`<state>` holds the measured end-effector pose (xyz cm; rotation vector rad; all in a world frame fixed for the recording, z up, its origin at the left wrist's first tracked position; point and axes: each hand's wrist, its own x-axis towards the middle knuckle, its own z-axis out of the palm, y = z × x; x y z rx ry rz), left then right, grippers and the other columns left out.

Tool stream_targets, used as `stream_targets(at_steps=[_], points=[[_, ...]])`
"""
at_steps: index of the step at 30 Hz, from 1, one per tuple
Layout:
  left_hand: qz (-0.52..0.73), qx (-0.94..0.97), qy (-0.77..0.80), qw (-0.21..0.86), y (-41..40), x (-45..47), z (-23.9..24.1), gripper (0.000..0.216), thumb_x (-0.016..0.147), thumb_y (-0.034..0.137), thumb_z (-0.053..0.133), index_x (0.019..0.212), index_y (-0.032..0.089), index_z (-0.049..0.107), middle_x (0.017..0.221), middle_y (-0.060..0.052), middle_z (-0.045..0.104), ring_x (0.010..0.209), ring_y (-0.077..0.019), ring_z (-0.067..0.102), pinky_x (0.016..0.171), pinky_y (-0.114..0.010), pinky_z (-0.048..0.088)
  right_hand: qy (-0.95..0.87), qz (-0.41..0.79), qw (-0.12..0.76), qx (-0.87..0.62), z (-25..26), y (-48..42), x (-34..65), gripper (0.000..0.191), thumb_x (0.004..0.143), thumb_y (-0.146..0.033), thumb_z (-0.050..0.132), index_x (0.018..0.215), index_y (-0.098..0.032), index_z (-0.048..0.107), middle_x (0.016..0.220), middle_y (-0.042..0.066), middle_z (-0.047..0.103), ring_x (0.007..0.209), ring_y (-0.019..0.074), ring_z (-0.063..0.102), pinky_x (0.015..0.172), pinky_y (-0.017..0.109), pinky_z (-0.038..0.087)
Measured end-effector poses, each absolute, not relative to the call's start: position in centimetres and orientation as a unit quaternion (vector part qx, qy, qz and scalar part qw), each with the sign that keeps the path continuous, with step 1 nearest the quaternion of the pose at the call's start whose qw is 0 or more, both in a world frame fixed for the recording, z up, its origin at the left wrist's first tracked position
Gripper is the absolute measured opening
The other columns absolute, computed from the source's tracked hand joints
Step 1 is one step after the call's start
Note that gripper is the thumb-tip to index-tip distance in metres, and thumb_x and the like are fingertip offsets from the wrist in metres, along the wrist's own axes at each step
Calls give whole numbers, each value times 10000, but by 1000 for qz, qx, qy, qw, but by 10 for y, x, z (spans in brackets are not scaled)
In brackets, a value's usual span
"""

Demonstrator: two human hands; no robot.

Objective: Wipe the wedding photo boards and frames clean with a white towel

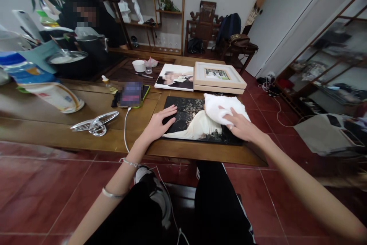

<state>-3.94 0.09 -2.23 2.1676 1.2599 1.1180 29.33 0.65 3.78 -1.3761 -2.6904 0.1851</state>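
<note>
A dark photo panel (186, 112) with a pale, flowing dress printed on it lies flat near the table's front edge. My left hand (159, 123) rests on the panel's left edge, fingers stretched out and holding nothing. Over at the panel's upper right, my right hand (240, 124) grips a folded white cloth (225, 106), pressing it against the picture. The cloth covers that corner, so the print beneath is hidden.
Behind the panel lie a photo print (174, 77) and stacked pale frames (220, 77). To the left are a phone (133, 95) with a white cable (125, 128), a silvery hair clip (97, 123), a dropper bottle (109, 85) and a large bottle (43, 86). Another person (86, 12) is across the table.
</note>
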Motion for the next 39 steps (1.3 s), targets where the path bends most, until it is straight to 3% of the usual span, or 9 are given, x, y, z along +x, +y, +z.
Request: stream_targets(at_steps=[4, 9, 12, 18, 23, 26, 30, 35, 39], points=[[399, 774, 452, 195, 1, -39, -22, 381, 893, 389, 528, 1177, 169, 656, 1302, -100, 594, 1280, -245, 493, 1112, -457, 346, -901, 89, 46, -423, 39, -59, 294, 381, 706, -75, 429, 990, -220, 637, 1538, 49, 278, 1409, 303, 248, 1091, 578, 315], [396, 779, 447, 188, 1, -38, -23, 404, 893, 372, 528, 1178, 113, 651, 1300, -134, 590, 1280, -246, 492, 1115, -425, 346, -928, 104, 41, -354, 40, -113, 291, 346, 617, -24, 425, 807, -237, 621, 1518, 5, 301, 1431, 276, 162, 1156, 591, 176], [394, 781, 446, 186, 1, -39, -22, 402, 893, 367, 529, 1183, 115, 647, 1301, -131, 590, 1280, -245, 492, 1115, -427, 347, -926, 120, 47, -356, 41, -110, 291, 313, 627, -33, 433, 792, -228, 613, 1519, 31, 298, 1420, 273, 203, 1160, 566, 183], [390, 786, 442, 186, 0, -40, -21, 393, 895, 372, 526, 1197, 149, 640, 1317, -107, 580, 1291, -239, 481, 1112, -441, 351, -903, 108, 42, -413, 40, -38, 288, 372, 749, -109, 425, 1045, -198, 631, 1527, 56, 303, 1396, 327, 270, 1086, 581, 308], [392, 784, 443, 188, 0, -41, -21, 405, 896, 381, 527, 1191, 130, 644, 1309, -120, 585, 1288, -247, 483, 1110, -436, 352, -875, 77, 50, -474, 39, 40, 280, 450, 835, -163, 380, 1243, -172, 570, 1379, 100, 527, 1285, 370, 441, 1029, 615, 339], [394, 780, 447, 192, 0, -41, -21, 406, 895, 378, 532, 1193, 126, 644, 1316, -120, 579, 1287, -247, 484, 1114, -429, 346, -865, 67, 68, -492, 39, 62, 275, 477, 861, -183, 363, 1308, -164, 527, 1330, 109, 570, 1243, 382, 477, 1010, 622, 345], [399, 776, 448, 194, 0, -40, -22, 389, 898, 365, 530, 1185, 130, 649, 1305, -116, 589, 1286, -241, 486, 1114, -429, 348, -881, 72, 63, -464, 39, 40, 271, 445, 828, -126, 360, 1205, -160, 594, 1375, 103, 531, 1327, 364, 385, 1041, 632, 306], [399, 777, 447, 191, 1, -39, -23, 392, 894, 345, 533, 1175, 98, 650, 1297, -136, 591, 1279, -240, 495, 1113, -418, 350, -911, 81, 44, -403, 40, -45, 274, 367, 731, -66, 436, 1019, -119, 657, 1517, 157, 301, 1403, 343, 247, 1116, 616, 200], [399, 779, 446, 187, 1, -39, -22, 394, 893, 337, 534, 1173, 84, 649, 1291, -143, 595, 1276, -244, 497, 1110, -419, 354, -932, 94, 13, -350, 43, -99, 277, 364, 661, -24, 452, 917, -158, 674, 1512, 99, 331, 1429, 334, 145, 1112, 664, 143]])
